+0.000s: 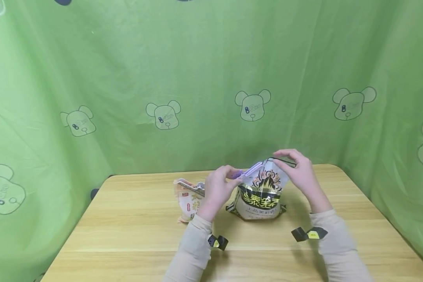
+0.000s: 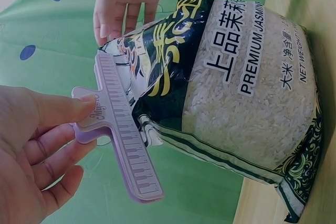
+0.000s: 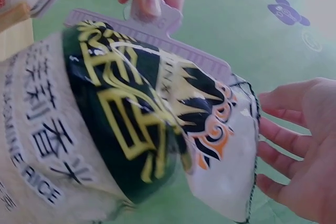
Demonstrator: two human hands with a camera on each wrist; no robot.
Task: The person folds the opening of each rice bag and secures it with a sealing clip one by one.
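Observation:
A clear-fronted bag of jasmine rice (image 1: pixel 262 203) stands upright on the table, with a dark band and yellow lettering. My left hand (image 1: pixel 218 188) pinches the handle of a lilac bag clip (image 2: pixel 123 124) between thumb and fingers. The clip, printed with a piano-key pattern, lies across the left side of the bag's upper part. At the bag's top edge is my right hand (image 3: pixel 299 145), its fingers loosely bent and fingertips right at the edge. Grains show through the rice bag's window (image 2: pixel 241 93) in the left wrist view.
Behind my left hand, a second, smaller food bag (image 1: pixel 188 205) stands on the wooden table (image 1: pixel 134 239), a patterned clip across its top; my hand partly hides it. A green curtain (image 1: pixel 211 70) with bear-head prints surrounds the table's back and sides.

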